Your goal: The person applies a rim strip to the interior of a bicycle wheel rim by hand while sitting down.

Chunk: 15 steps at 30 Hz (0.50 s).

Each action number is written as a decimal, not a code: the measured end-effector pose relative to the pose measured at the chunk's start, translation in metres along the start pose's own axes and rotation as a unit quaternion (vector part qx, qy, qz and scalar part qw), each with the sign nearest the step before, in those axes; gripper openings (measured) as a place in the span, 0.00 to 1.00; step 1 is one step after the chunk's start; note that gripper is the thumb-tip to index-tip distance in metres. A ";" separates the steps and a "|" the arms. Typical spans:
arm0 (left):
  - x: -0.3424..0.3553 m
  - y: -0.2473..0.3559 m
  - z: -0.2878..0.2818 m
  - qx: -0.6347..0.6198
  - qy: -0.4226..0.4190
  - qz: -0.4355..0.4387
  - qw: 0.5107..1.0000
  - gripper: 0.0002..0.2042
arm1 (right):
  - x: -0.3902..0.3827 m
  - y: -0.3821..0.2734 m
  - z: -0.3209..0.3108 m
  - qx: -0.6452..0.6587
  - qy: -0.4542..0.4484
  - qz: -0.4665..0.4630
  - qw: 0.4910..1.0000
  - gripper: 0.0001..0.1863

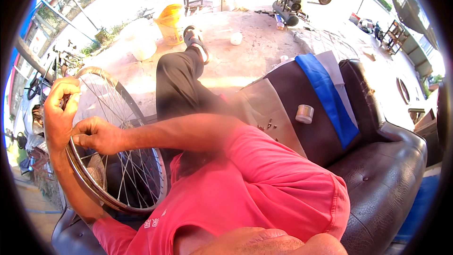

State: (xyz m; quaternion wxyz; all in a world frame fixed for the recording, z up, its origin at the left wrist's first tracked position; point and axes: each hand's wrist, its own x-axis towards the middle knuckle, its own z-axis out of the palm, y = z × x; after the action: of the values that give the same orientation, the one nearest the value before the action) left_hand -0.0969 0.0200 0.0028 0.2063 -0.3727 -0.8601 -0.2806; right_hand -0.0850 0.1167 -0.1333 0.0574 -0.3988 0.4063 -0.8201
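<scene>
A spoked bicycle wheel stands upright at my left side, partly over the dark seat. My left hand is closed round the upper left part of its rim, fingers curled at the top. Just below and to the right, my right hand pinches the same rim, its forearm crossing in front of my body. Whether a tire or another small part is between my fingers is too small to tell. My leg in dark trousers reaches forward, with a sandal on the foot.
At my right on the leather couch lie tan cardboard, blue cloth, small metal bits and a round tub. Ahead are a yellow bucket, metal stool, air compressor and teal cart. Bicycle parts crowd the left.
</scene>
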 end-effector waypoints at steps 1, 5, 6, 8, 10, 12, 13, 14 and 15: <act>-0.001 -0.001 -0.001 0.001 -0.001 0.000 1.000 0.06 | 0.000 0.000 -0.001 -0.003 -0.008 0.018 1.000 0.07; -0.004 -0.005 -0.003 0.001 -0.004 0.008 1.000 0.06 | -0.003 -0.002 -0.003 0.006 -0.034 0.017 0.999 0.09; -0.005 -0.004 -0.004 -0.004 0.001 -0.001 1.000 0.06 | -0.005 -0.004 -0.002 0.010 -0.039 0.021 0.999 0.10; -0.005 0.001 -0.004 -0.012 0.005 -0.022 1.000 0.06 | -0.008 -0.012 -0.001 -0.010 -0.052 0.023 0.998 0.12; -0.001 0.007 -0.002 -0.004 -0.002 0.009 1.000 0.05 | -0.012 -0.024 -0.002 -0.063 -0.071 0.029 0.995 0.16; 0.006 0.010 0.002 -0.019 -0.018 0.030 0.999 0.04 | -0.020 -0.038 -0.010 -0.053 -0.034 0.057 0.996 0.21; 0.009 0.011 0.004 -0.020 -0.020 0.024 0.999 0.04 | -0.023 -0.044 -0.008 -0.050 -0.031 0.098 0.993 0.23; 0.007 0.011 0.007 -0.023 -0.025 -0.001 0.999 0.04 | -0.030 -0.048 -0.010 -0.033 -0.019 0.119 0.992 0.27; 0.006 0.009 0.009 -0.012 -0.013 -0.032 0.999 0.04 | -0.035 -0.051 -0.012 -0.034 -0.010 0.162 0.986 0.31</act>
State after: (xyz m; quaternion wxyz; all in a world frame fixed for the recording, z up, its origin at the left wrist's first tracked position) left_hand -0.0950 0.0339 0.0024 0.1818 -0.3508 -0.8707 -0.2929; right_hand -0.0577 0.1730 -0.1222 0.1799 -0.3381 0.4923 -0.7816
